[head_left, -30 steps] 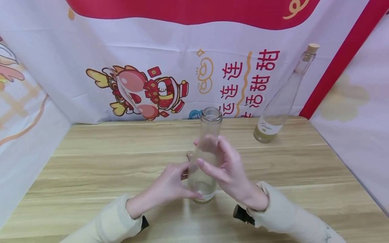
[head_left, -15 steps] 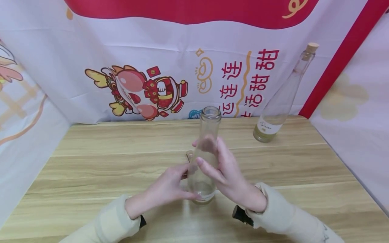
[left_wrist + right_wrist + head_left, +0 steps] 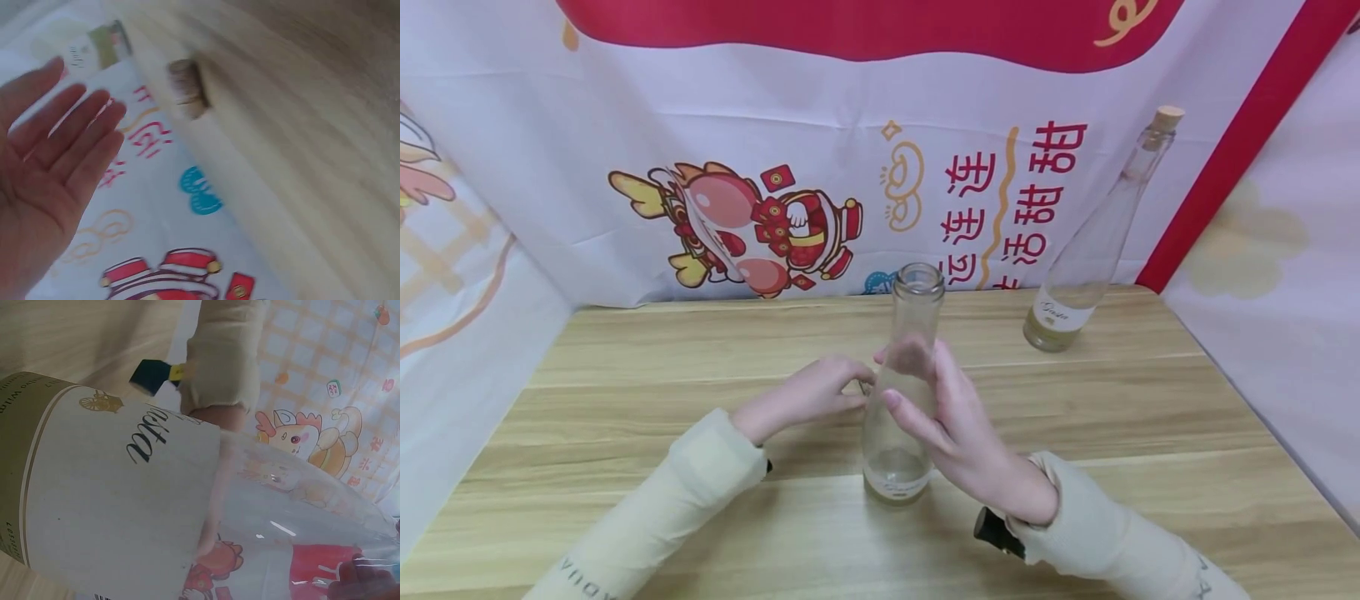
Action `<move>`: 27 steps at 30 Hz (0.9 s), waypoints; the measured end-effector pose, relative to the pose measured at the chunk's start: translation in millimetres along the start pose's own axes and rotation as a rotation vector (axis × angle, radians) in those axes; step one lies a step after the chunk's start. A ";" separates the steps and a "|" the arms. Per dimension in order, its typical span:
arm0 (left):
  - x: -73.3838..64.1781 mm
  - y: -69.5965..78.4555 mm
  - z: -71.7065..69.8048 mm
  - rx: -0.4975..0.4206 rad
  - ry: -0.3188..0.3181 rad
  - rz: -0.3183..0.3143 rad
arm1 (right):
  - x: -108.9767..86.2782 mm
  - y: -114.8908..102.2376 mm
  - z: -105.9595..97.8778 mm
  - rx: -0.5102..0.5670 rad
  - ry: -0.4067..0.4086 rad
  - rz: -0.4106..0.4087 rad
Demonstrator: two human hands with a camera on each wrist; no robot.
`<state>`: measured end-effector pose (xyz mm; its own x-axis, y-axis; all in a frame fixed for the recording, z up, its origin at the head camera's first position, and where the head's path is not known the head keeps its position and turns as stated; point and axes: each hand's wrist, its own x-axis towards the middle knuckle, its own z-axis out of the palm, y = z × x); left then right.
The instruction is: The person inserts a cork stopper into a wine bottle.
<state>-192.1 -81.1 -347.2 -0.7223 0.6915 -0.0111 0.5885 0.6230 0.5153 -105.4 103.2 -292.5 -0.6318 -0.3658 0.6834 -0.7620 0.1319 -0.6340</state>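
Note:
My right hand (image 3: 955, 425) grips a clear glass bottle (image 3: 898, 454) around its middle. The bottle stands upright on the table with its mouth uncorked. In the right wrist view its white and gold label (image 3: 119, 481) fills the left side, and fingertips (image 3: 362, 578) show on the glass at the lower right. To the left of the bottle, my left hand (image 3: 820, 387) reaches forward, its fingertips partly behind the glass. The left wrist view shows that hand with straight fingers (image 3: 78, 128), apart from a brown cork (image 3: 186, 87) lying on the table.
A second bottle (image 3: 1063, 304), stoppered with a cork (image 3: 1168, 118), stands at the back right of the wooden table (image 3: 662, 358). Printed cloth (image 3: 820, 92) hangs behind the table and along both sides.
My left hand has let go of the bottle's base and moved forward, toward the cork behind the bottle. My right hand keeps its grip, and the bottle stays in place.

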 end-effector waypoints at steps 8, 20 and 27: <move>28.9 -20.8 12.7 -0.045 0.094 -0.243 | -0.5 0.4 -0.4 -0.008 -0.001 0.001; 38.5 -19.0 24.1 -0.017 0.145 -0.416 | 0.5 0.3 -0.1 -0.018 0.002 -0.006; 40.9 -15.7 30.0 -0.065 0.147 -0.452 | 0.9 0.6 0.0 -0.022 0.008 -0.018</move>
<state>-219.9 -51.7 -381.4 -0.9471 0.2943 -0.1279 0.1826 0.8221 0.5392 -106.3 103.0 -292.2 -0.6193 -0.3608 0.6974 -0.7760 0.1458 -0.6136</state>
